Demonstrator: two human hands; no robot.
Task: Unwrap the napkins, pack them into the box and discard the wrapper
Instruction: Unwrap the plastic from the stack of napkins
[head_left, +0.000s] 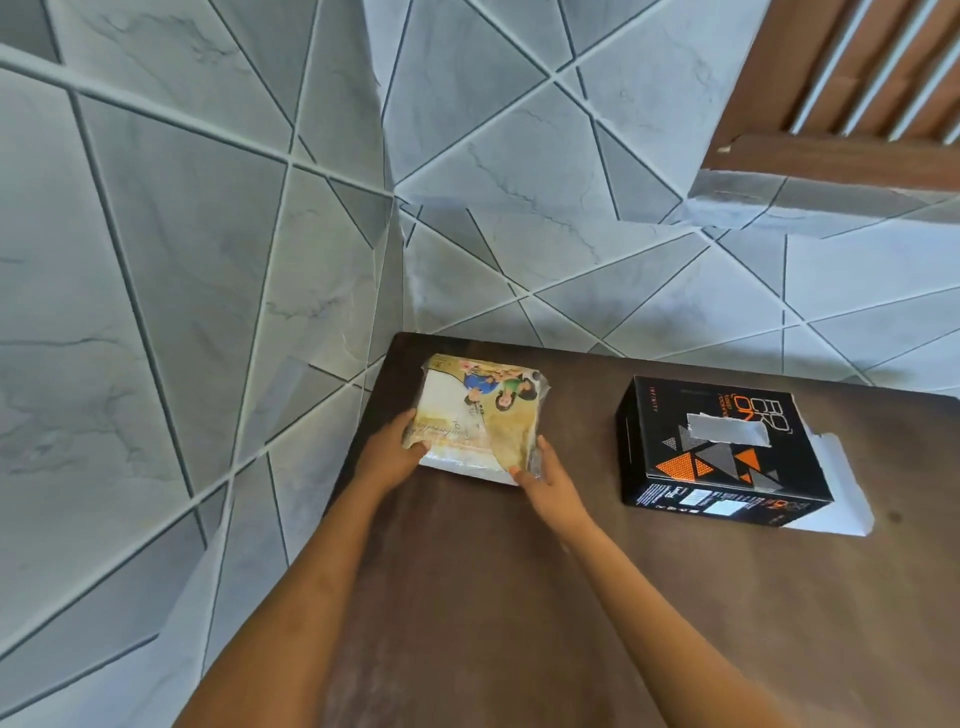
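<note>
**Both hands holding the wrapped napkin pack at the bench's far left corner**

The person is reaching both bare arms forward over a dark brown bench (519, 597). The napkin pack (480, 415), still sealed in its clear printed wrapper, is lying flat near the bench's far left corner. The left hand (387, 457) is gripping the pack's near left corner, with the thumb pressing on top of the plastic and the fingers curling underneath. The right hand (545, 480) is grasping the near right corner, its fingertips pinching the crinkled wrapper edge. So each grip is closing on the pack, neither one released.

The black box (722, 452), patterned with orange and grey triangles, is sitting well apart to the right of the pack, with a slot in its top face and a white end flap (841, 499) hanging open on its right side. Grey tiled walls are standing behind the bench.
</note>
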